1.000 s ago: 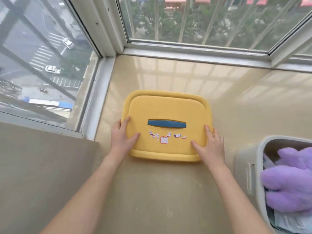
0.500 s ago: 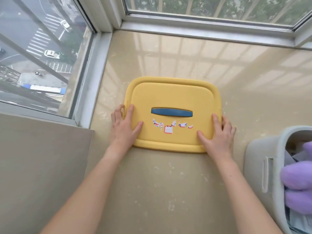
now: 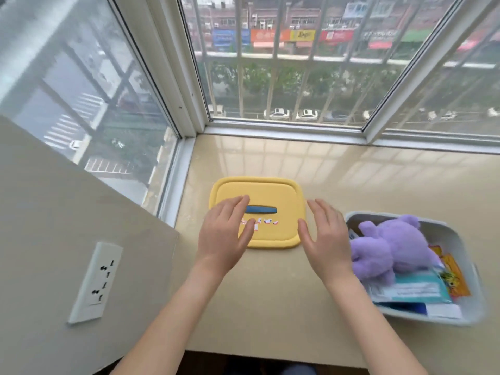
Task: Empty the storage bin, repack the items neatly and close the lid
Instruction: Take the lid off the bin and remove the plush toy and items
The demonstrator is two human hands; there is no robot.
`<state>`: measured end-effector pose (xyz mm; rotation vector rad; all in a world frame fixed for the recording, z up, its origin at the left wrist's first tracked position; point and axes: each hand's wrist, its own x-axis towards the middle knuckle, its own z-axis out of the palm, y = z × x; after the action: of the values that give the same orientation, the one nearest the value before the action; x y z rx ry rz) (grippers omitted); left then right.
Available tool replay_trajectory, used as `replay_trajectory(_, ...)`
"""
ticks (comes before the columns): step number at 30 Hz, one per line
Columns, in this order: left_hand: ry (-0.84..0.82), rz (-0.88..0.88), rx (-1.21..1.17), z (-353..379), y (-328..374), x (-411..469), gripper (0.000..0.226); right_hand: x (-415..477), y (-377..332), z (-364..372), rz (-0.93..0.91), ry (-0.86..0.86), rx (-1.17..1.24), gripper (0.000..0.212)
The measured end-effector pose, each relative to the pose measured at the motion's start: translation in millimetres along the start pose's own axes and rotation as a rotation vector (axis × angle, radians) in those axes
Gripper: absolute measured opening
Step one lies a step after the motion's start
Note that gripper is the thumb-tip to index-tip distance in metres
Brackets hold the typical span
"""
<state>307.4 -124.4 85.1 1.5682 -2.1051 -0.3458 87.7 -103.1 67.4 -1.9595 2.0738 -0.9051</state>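
A wall socket [image 3: 94, 282] sits on the left panel. The left hand [image 3: 227, 236] hovers over the left half of the yellow lid [image 3: 273, 190], its grip slack, fingers straight and apart, holding nothing. The lid lies flat on the windowsill [image 3: 270, 307]. The right hand [image 3: 324, 239], grip likewise spread, is at the lid's right edge. Just beside it, the uncovered storage bin [image 3: 473, 307] holds a purple plush toy [image 3: 392, 244] atop packets [image 3: 414, 289].

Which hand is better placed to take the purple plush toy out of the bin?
The right hand, probably: it is open beside the bin, near the plush toy. The left hand is over the yellow lid, farther away.
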Motion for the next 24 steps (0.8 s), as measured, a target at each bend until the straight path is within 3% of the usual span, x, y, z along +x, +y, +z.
replay_trajectory(4,0.006,0.105,-0.045,-35,58,-43,0.045,-48,-13,-72,-0.013,0.016,-0.063,0.046)
replay_trajectory(8,-0.098,0.131,-0.083,-28,87,-94,0.048,-113,8,-115,0.035,0.015,-0.166,0.045)
replay_trajectory(15,-0.229,0.19,-0.093,26,138,-141,0.049,-189,84,-160,0.2,0.004,-0.284,0.047)
replay_trajectory(24,-0.17,0.156,-0.056,112,257,-111,0.049,-178,221,-240,0.275,-0.135,-0.251,0.053)
